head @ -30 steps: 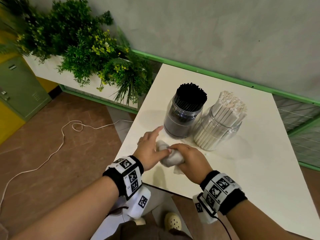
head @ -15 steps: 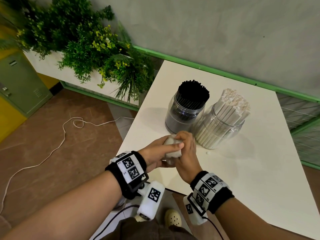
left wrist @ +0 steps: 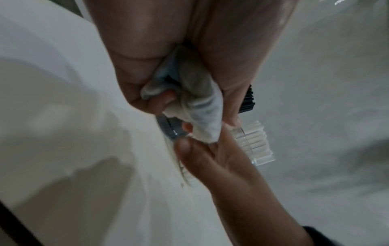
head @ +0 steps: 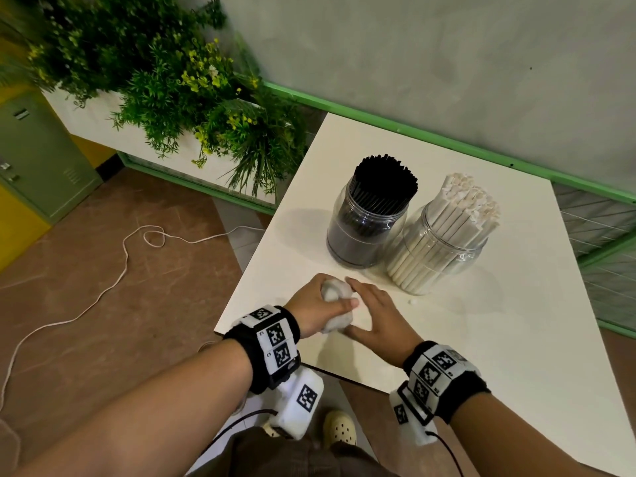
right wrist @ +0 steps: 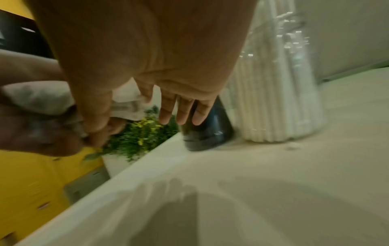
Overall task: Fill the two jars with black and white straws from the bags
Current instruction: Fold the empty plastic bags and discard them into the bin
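- Near the front edge of the counter (head: 516, 339), left hand (head: 315, 309) has its fingers curled tight round a crumpled empty bag (head: 335, 304), balled up, probably for binning.
- Right hand (head: 377, 320) sits beside it, fingers straight and loose, holding nothing.
- Both jars look full: black straws (head: 385, 177) and white straws (head: 464, 204), standing side by side further back.

Café-like corner: straw jars (head: 444, 242), planter (head: 165, 98), lockers (head: 38, 156).
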The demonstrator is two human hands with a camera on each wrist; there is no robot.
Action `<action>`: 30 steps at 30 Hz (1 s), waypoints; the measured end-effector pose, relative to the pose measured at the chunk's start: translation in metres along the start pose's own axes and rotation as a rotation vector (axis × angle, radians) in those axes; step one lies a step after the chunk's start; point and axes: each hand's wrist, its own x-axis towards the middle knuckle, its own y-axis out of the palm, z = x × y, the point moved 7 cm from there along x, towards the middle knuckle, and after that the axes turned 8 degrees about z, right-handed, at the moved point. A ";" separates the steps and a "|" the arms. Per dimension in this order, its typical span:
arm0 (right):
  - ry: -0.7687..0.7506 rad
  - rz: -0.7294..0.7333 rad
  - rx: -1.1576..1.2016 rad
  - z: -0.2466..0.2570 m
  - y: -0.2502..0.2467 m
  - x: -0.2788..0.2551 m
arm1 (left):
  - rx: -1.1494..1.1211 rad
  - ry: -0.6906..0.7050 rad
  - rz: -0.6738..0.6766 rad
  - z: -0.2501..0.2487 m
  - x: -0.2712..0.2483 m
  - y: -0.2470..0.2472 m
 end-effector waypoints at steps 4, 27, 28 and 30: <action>0.466 -0.092 -0.152 -0.097 -0.019 -0.022 | -0.186 -0.154 -0.176 0.016 0.001 -0.028; 0.643 -0.091 0.186 -0.084 0.027 -0.003 | -0.212 -0.111 -0.045 0.105 -0.044 -0.039; 0.555 -0.024 0.328 -0.059 0.044 0.005 | -0.225 -0.111 -0.058 0.108 -0.046 -0.039; 0.425 0.089 0.531 -0.012 0.073 0.020 | -0.269 -0.095 -0.078 0.113 -0.050 -0.041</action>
